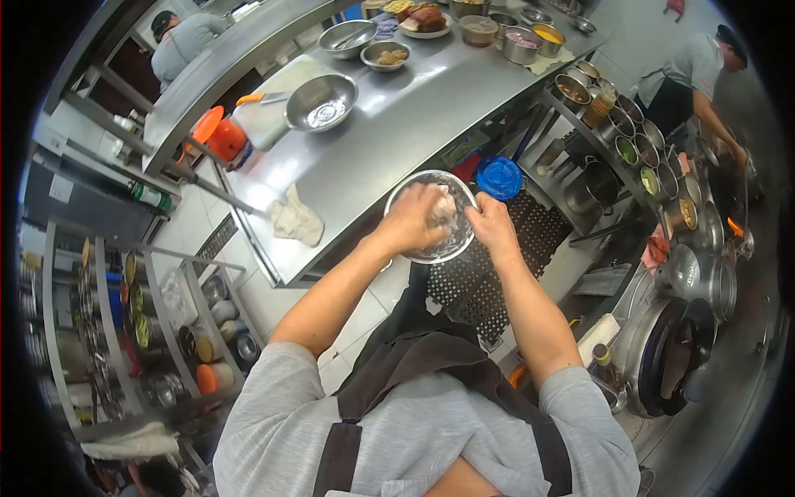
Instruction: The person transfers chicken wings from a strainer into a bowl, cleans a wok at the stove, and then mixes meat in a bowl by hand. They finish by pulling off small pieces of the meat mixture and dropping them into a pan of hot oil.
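Observation:
A round metal bowl is held out in front of my apron, its inside coated with something white and powdery or pasty. My right hand is closed on the bowl's right rim, thumb over the edge. Inside the bowl is my left hand, its fingers smeared by motion. Beside those fingers lies a pale, white-coated lump, whose kind I cannot make out. Part of the bowl's contents is hidden under the left hand.
On the steel counter are a metal bowl, an orange-handled knife, a cloth and several food containers. A blue lid is below the counter's edge. Pots and a stove flame are at right, near a co-worker.

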`<state>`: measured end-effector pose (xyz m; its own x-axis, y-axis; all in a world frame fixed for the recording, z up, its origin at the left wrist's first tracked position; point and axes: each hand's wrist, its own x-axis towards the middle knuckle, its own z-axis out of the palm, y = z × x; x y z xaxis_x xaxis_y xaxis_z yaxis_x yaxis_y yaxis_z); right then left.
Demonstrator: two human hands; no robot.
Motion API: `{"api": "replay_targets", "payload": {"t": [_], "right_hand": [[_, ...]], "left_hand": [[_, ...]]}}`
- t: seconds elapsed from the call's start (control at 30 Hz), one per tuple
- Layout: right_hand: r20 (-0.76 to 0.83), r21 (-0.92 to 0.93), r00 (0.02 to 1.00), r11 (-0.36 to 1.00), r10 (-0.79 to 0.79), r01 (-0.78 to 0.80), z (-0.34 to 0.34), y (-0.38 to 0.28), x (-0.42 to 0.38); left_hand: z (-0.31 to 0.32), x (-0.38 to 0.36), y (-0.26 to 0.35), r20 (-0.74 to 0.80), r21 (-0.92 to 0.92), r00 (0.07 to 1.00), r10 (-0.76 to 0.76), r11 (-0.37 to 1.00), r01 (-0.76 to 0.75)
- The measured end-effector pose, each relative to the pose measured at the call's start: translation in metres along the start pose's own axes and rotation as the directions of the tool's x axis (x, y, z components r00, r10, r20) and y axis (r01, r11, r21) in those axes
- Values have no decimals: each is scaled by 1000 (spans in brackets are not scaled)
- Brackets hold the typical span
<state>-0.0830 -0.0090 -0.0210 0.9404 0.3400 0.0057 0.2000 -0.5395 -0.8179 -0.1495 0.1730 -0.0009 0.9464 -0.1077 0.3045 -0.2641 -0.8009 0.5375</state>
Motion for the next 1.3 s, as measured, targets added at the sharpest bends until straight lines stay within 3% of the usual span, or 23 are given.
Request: {"api": "replay_targets", "payload": {"t": [0.03, 0.1, 0.13, 0.17, 0.23, 0.27, 0.3, 0.37, 0.4, 0.47, 0.57, 0.63, 0.77, 0.83, 0.9, 0.93, 0.97, 1.03, 1.07, 1.17, 1.2, 1.23, 1.3], "right_hand": [[12, 5, 1000, 1000, -9, 8, 4, -3, -4], [6, -30, 999, 999, -34, 34, 11, -8, -13], [-51, -19, 994, 995, -101, 100, 19, -7, -15], [-29, -16, 992, 993, -121, 120, 25, -9, -17], [24, -15, 983, 983, -181, 181, 38, -26, -24], [52, 18, 980, 982, -191, 190, 47, -37, -28], [78, 26, 974, 977, -214, 212, 52, -53, -34], [219, 70, 952, 976, -215, 205, 66, -87, -46], [177, 117, 923, 939, -341, 324, 83, -93, -49], [270, 111, 883, 923, -384, 368, 105, -104, -56], [407, 136, 802, 897, -438, 421, 145, -119, -69], [481, 129, 767, 900, -424, 417, 174, -129, -81], [518, 138, 721, 876, -462, 462, 240, -145, -83], [556, 156, 753, 934, -351, 320, 272, -161, -72], [568, 129, 771, 956, -289, 263, 300, -179, -62], [543, 138, 781, 950, -309, 280, 315, -186, -58], [522, 144, 789, 945, -325, 294, 330, -190, -55], [551, 108, 779, 951, -299, 288, 349, -195, -53], [547, 89, 790, 958, -277, 274, 353, -197, -54], [516, 99, 800, 949, -307, 301, 365, -201, -56], [523, 158, 811, 965, -263, 211, 370, -203, -54], [537, 209, 816, 971, -215, 118, 373, -209, -53], [568, 160, 792, 974, -225, 162, 378, -228, -50]], "left_hand": [[-5, -14, 2, -5, 9, 1000, -12, 1000, 12], [-19, -43, 0, 200, -177, 977, 77, 983, -41], [-27, -54, -2, 268, -319, 964, -7, 943, 96], [-35, -64, -4, 250, -311, 968, -30, 944, 110], [-62, -86, 0, 34, -286, 973, -227, 931, 227], [-76, -94, 8, 63, -239, 957, -282, 927, 288], [-75, -106, 6, 39, -232, 951, -308, 923, 308], [-60, -130, -5, -18, 14, 976, -219, 976, 219], [-50, -142, -12, -22, 102, 968, -250, 962, 251], [-47, -163, -23, -92, -90, 944, -318, 946, 310], [-46, -205, -33, -186, -201, 849, -495, 864, 461], [-73, -229, -37, -126, -238, 788, -603, 789, 566], [-122, -267, -87, -456, -109, 681, -573, 795, 597], [-148, -279, -109, -413, -106, 674, -612, 768, 632], [-164, -289, -120, -320, 119, 760, -566, 772, 625], [-176, -296, -127, -156, 102, 800, -579, 796, 596], [-187, -305, -140, -167, 98, 796, -581, 794, 600], [-207, -319, -154, -82, -120, 912, -402, 912, 391], [-216, -322, -159, -174, -175, 890, -421, 903, 393], [-241, -326, -173, -167, -118, 806, -568, 823, 556], [-238, -328, -185, -171, -117, 805, -568, 823, 556], [-227, -331, -198, -84, -67, 846, -526, 850, 522], [-221, -334, -213, 7, -34, 872, -490, 871, 490]]}}
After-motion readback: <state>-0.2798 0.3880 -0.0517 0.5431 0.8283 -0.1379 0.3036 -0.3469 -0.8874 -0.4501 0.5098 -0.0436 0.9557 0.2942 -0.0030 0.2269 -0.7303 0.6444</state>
